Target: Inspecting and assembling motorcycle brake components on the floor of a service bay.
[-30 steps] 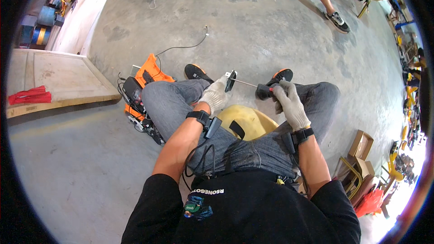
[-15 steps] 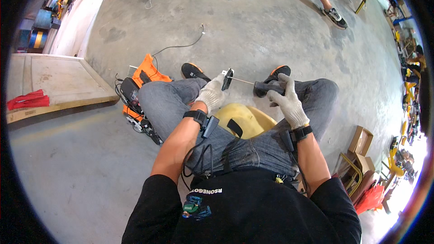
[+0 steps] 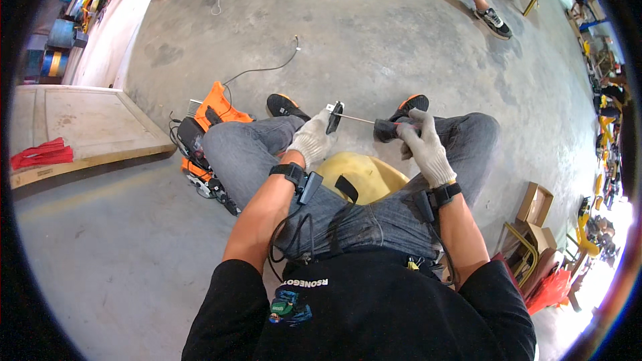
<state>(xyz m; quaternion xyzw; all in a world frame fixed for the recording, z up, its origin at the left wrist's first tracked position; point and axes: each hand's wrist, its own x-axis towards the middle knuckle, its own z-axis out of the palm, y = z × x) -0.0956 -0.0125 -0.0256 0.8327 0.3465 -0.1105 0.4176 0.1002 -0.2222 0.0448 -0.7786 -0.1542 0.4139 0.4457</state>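
While the left forearm angles up across the left thigh, the left hand (image 3: 311, 139), in a pale glove, has its fingers closed on one small black part (image 3: 335, 120) with a white piece at its upper end, out in front of the body. The right hand (image 3: 428, 150), gloved too, bends inward near the right knee, thumb and fingers around the rear of the handle of one screwdriver (image 3: 388, 128). Its shaft points left to the black part; whether the tip is seated, I cannot tell. Two black wrist straps (image 3: 289, 171), one per wrist, are worn. Around them are two dark shoes (image 3: 286, 105), one yellow rounded object (image 3: 364, 177) between the thighs, and one orange machine (image 3: 217, 108) beside the left leg.
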